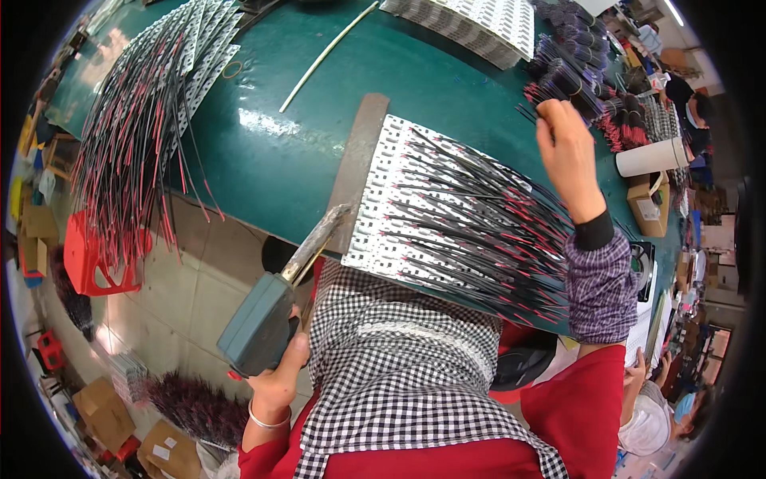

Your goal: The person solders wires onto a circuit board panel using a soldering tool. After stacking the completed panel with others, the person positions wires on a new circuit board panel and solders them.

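My left hand (281,369) is wrapped round the grip of a grey-green soldering gun (257,323). Its long, worn metal tip points up to the right, near a flat brown bar (356,164) on the green table. Along the bar's right side lies a white perforated board (369,227), with rows of black wires (487,219) with red ends fanning rightward from it. Past the board's far right corner, my right hand (570,156) has its fingers closed at the edge of a wire pile, and a few black wires (525,113) stick out beside the fingertips.
White boards are stacked (471,24) at the far edge, near a pale stick (327,57). Wired boards (152,112) overhang the left edge above a red stool (100,259). Wire bundles (574,48), a white tube (650,157) and another person's hands (636,371) are at right.
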